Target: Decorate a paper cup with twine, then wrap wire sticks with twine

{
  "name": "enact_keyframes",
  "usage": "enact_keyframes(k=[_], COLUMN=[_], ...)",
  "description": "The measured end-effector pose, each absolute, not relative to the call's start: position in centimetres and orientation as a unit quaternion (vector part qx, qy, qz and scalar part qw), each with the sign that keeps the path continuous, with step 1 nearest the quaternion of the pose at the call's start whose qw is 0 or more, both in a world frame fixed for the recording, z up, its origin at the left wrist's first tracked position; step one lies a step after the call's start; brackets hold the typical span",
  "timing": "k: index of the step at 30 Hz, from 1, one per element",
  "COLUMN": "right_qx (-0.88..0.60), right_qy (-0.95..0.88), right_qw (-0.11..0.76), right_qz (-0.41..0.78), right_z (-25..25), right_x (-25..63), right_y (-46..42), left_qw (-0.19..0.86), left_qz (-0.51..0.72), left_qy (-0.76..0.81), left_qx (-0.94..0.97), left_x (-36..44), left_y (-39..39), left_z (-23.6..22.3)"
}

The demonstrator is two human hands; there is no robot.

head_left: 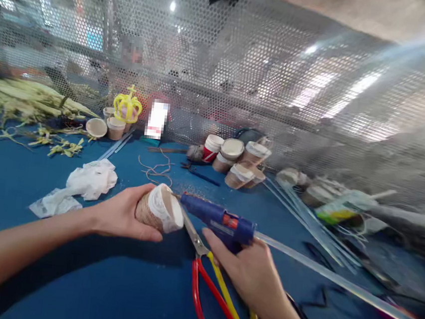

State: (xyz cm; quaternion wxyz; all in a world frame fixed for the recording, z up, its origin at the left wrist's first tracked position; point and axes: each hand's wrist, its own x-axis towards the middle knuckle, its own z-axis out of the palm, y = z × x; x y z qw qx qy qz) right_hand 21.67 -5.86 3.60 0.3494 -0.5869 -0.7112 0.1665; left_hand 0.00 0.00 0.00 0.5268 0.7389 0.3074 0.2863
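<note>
My left hand [128, 211] is wrapped round a small paper cup [157, 208], tilted with its mouth to the right; twine covers its lower part and white lace rings its rim. In my right hand [253, 266] is a blue hot glue gun [218, 217], its nozzle close to the cup's rim; whether they touch I cannot tell. A long clear glue stick [336, 279] sticks out of the gun's back. Below the gun, scissors [200, 263] with red and yellow handles lie on the blue table [118, 281], partly hidden by my right hand.
Several twine-wrapped cups [239, 174] and a ball of twine [195, 153] stand at the back. White lace [92, 180] lies left. Pliers [199, 173], loose twine [157, 169], glue sticks [311, 224], a yellow crown [128, 106] and dried husks [30, 97] are around. Perforated metal mesh [190, 77] closes the back.
</note>
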Motion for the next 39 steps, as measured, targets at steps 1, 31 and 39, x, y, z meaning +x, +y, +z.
enact_keyframes(k=[1, 31, 39], right_qx=[-0.586, -0.658, -0.647], right_qy=[-0.712, -0.674, -0.625], right_qw=[0.35, 0.297, 0.307], right_qz=[0.162, 0.156, 0.311], right_z=[3.6, 2.7, 3.5], right_x=[21.7, 22.8, 22.9], right_y=[-5.9, -6.2, -6.4], left_qw=[0.523, 0.407, 0.515], left_qz=[0.289, 0.334, 0.311], left_qy=[0.308, 0.359, 0.337], left_qx=[0.74, 0.771, 0.724], left_x=[0.0, -0.3, -0.4], left_y=[0.0, 0.4, 0.4], left_z=[0.0, 0.6, 0.8])
